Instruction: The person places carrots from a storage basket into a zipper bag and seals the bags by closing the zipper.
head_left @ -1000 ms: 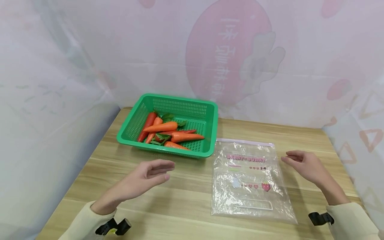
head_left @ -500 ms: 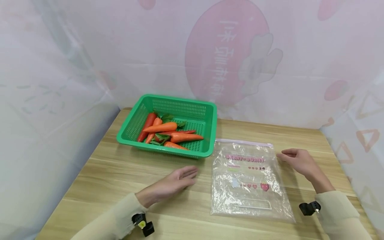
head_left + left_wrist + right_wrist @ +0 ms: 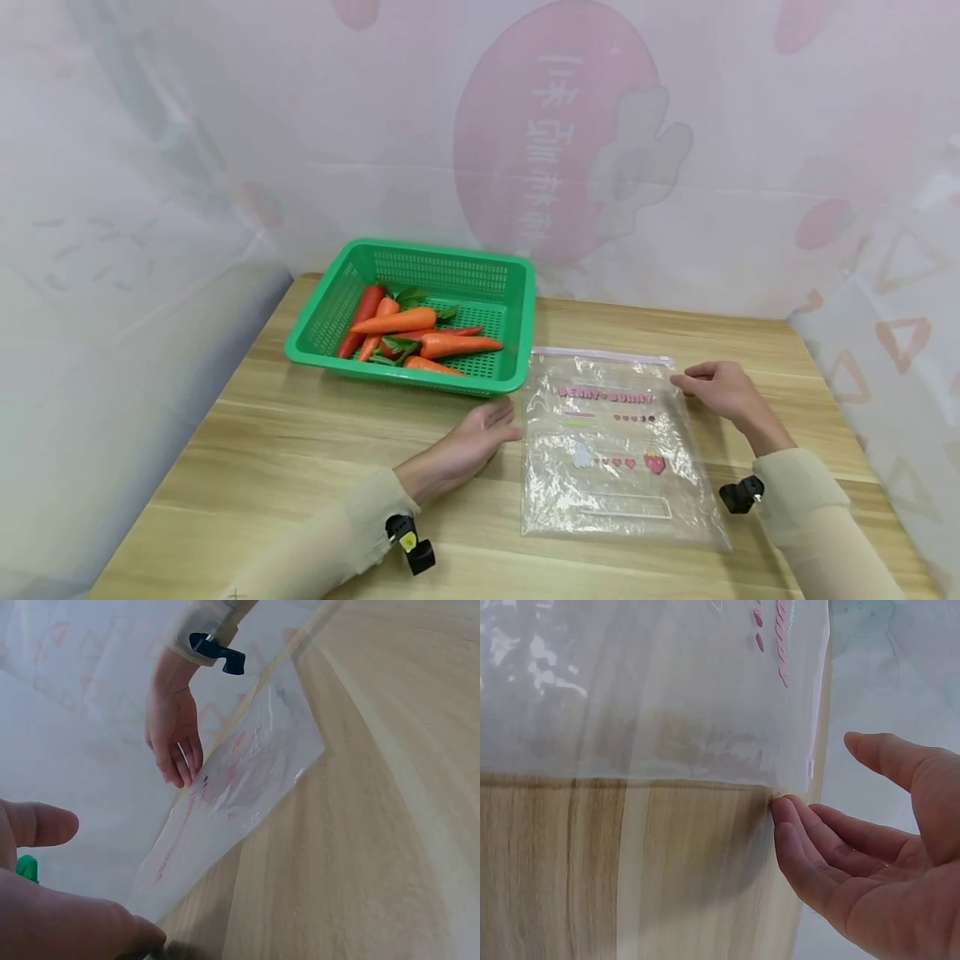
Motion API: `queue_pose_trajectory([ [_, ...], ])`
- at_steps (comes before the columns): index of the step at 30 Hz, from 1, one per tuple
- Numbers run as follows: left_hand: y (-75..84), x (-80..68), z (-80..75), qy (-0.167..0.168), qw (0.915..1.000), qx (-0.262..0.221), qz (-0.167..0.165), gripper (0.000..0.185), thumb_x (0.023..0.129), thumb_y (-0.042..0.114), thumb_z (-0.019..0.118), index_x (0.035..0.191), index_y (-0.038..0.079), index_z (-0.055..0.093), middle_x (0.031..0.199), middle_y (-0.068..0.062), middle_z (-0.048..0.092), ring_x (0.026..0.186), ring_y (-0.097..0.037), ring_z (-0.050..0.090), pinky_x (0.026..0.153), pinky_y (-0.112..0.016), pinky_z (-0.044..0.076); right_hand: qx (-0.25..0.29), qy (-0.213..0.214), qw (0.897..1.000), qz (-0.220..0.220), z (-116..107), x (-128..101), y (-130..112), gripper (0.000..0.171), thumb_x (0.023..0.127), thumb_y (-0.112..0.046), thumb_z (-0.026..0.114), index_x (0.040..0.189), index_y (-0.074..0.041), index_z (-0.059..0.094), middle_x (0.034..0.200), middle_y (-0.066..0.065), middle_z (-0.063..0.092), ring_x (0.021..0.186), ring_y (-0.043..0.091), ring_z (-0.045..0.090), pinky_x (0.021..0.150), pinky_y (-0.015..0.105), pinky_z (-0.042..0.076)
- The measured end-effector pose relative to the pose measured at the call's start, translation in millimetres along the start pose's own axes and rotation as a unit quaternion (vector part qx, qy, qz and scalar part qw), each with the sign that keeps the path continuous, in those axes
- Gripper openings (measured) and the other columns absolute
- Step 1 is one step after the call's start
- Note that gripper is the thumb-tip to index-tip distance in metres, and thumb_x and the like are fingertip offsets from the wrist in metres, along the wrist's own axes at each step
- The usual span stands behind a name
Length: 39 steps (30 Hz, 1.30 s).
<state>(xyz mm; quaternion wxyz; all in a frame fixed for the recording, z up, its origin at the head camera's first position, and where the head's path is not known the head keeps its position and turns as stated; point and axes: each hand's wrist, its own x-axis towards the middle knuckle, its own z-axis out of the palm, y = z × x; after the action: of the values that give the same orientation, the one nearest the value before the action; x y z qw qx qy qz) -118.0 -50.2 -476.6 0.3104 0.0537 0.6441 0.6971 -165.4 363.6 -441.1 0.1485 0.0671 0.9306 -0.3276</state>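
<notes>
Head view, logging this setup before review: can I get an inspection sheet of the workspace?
Surface: wooden table, bare wood showing.
Job's things: clear zip bag lying flat; green basket behind it holding carrots.
Clutter: nothing seen.
Hands: left hand open, by the bag's left edge; right hand open, fingertips at the bag's top right corner.
Cables: nothing seen; black clip at the left wrist.
Surroundings: pale printed curtain on three sides.
</notes>
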Motion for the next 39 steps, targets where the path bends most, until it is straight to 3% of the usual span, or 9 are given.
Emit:
queue_pose_trajectory([
  [7,2.3,16.1,8.8,0.045,0.9987,-0.025,0.002,0.084,0.097,0.009,0.063,0.163,-0.011,0.015,0.172,-0.029,0.020,0.161,-0.045,0.021,0.132,-0.054,0.020,0.010,0.000,1.000,0.014,2,4,-2,0.068,0.106,-0.042,0.061,0.142,0.015,0.054,0.135,0.033,0.064,0.127,0.045,0.059,0.102,0.055,0.053],
  [13,1.4,23.0,11.7,0.068,0.9970,-0.039,0.002,0.074,0.095,0.005,0.063,0.158,-0.013,0.028,0.163,-0.030,0.036,0.152,-0.042,0.039,0.128,-0.049,0.033,0.034,-0.003,0.999,0.024,4,5,1,0.062,0.107,-0.039,0.061,0.141,0.013,0.057,0.136,0.031,0.063,0.116,0.033,0.062,0.087,0.033,0.053],
  [17,0.8,24.3,12.9,0.070,0.9962,-0.052,0.000,0.062,0.096,0.003,0.063,0.151,-0.012,0.039,0.151,-0.028,0.047,0.124,-0.023,0.058,0.111,-0.035,0.050,0.061,-0.006,0.998,0.026,3,4,5,0.061,0.107,-0.038,0.060,0.142,0.012,0.057,0.134,0.026,0.065,0.105,0.020,0.065,0.081,0.024,0.054],
  [20,0.9,25.6,15.8,0.064,0.9964,-0.056,-0.002,0.054,0.098,0.004,0.063,0.147,-0.011,0.046,0.145,-0.024,0.053,0.102,-0.013,0.058,0.092,-0.025,0.052,0.076,-0.001,0.997,0.020,1,1,6,0.058,0.108,-0.038,0.060,0.139,0.010,0.060,0.123,0.016,0.070,0.097,0.012,0.065,0.079,0.023,0.054],
  [23,0.2,28.3,20.5,0.065,0.9971,-0.039,0.000,0.052,0.099,0.010,0.068,0.145,-0.007,0.052,0.140,-0.021,0.058,0.097,-0.011,0.060,0.088,-0.023,0.054,0.089,0.006,0.996,0.007,-2,-3,7,0.054,0.107,-0.037,0.061,0.136,0.009,0.063,0.111,0.005,0.072,0.091,0.006,0.065,0.079,0.023,0.056],
  [27,-1.6,32.7,27.9,0.093,0.9952,0.015,0.025,0.045,0.097,0.014,0.075,0.135,-0.005,0.062,0.128,-0.018,0.067,0.101,-0.013,0.066,0.092,-0.027,0.059,0.120,0.007,0.993,-0.007,-6,-11,8,0.051,0.108,-0.034,0.062,0.135,0.009,0.063,0.107,-0.005,0.073,0.090,-0.002,0.067,0.082,0.022,0.060],
  [30,-2.5,34.9,32.9,0.119,0.9909,0.039,0.051,0.035,0.094,0.012,0.079,0.123,-0.004,0.069,0.116,-0.016,0.074,0.097,-0.013,0.071,0.089,-0.028,0.061,0.152,0.003,0.988,-0.017,-9,-17,9,0.050,0.108,-0.030,0.062,0.136,0.012,0.060,0.106,-0.010,0.073,0.091,-0.006,0.069,0.085,0.020,0.061],
  [39,-6.1,31.2,35.6,0.146,0.9830,0.028,0.108,0.021,0.089,0.005,0.082,0.108,-0.005,0.078,0.101,-0.018,0.080,0.084,-0.007,0.074,0.078,-0.021,0.062,0.209,0.018,0.977,-0.042,-19,-37,11,0.050,0.107,-0.027,0.064,0.135,0.014,0.058,0.100,-0.015,0.074,0.093,-0.003,0.072,0.086,0.019,0.061],
])
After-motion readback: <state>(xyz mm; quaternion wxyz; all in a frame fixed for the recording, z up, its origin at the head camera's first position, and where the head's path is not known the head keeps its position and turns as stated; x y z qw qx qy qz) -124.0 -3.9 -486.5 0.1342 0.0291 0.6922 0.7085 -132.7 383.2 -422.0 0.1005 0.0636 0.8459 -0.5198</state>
